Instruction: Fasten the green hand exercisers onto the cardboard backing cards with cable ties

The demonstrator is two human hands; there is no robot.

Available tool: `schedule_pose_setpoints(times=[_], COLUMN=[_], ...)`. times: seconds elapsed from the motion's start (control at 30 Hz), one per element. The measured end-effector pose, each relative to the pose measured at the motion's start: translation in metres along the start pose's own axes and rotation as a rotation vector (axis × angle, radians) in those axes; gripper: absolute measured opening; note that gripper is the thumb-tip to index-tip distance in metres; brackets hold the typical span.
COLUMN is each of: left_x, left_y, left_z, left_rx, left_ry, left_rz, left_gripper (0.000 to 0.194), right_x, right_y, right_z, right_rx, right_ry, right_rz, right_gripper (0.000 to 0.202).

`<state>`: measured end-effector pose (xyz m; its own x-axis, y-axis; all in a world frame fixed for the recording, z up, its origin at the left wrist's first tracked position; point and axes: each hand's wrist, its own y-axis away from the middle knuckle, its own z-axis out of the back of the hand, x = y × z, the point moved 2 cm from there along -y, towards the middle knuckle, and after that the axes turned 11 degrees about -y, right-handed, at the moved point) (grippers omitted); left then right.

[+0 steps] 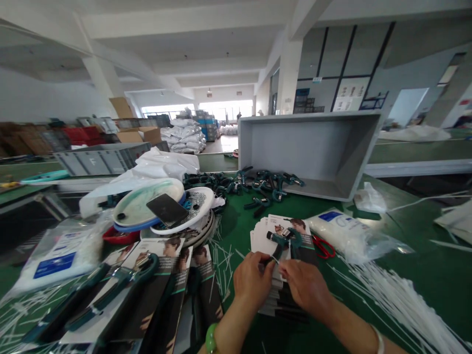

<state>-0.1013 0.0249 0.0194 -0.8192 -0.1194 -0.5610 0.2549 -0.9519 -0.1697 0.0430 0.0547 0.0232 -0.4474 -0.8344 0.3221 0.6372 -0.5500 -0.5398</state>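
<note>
A dark green clamp-like tool [282, 238] lies on top of a stack of printed cards [261, 236] in front of me. My left hand [253, 278], closed, grips one dark handle of the tool. Just to its right, my right hand [304, 285] is pinched on a thin white tie beside the handles. The fingertips of both hands are close together over the cards. The tie's far end is too small to make out.
Several similar tools [258, 184] lie before a grey crate [298, 152] on its side. Loose white ties [401, 295] and red scissors [323, 247] are at right. At left are carded tools [121, 290], round trays with a phone [167, 209], and a bag of ties [70, 250].
</note>
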Motion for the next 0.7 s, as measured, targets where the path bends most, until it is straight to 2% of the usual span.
schedule_pose_setpoints(times=[0.1, 0.23, 0.4, 0.7], left_x=[-0.002, -0.007, -0.013, -0.016], left_y=[0.000, -0.006, -0.015, -0.015], left_z=[-0.001, -0.004, -0.005, -0.005], left_rx=[-0.005, 0.021, 0.066, -0.003], left_ry=[-0.004, -0.019, -0.082, -0.179], left_rz=[0.008, 0.026, 0.046, -0.045], left_gripper=[0.018, 0.028, 0.031, 0.033], right_x=[0.001, 0.001, 0.000, -0.004], right_y=[0.007, 0.005, 0.003, 0.010], right_z=[-0.005, -0.003, 0.002, 0.000], right_rx=[-0.001, -0.044, -0.160, -0.164], right_ry=[0.110, 0.055, -0.042, 0.085], right_rz=[0.099, 0.152, 0.115, 0.044], right_gripper=[0.021, 0.022, 0.021, 0.024])
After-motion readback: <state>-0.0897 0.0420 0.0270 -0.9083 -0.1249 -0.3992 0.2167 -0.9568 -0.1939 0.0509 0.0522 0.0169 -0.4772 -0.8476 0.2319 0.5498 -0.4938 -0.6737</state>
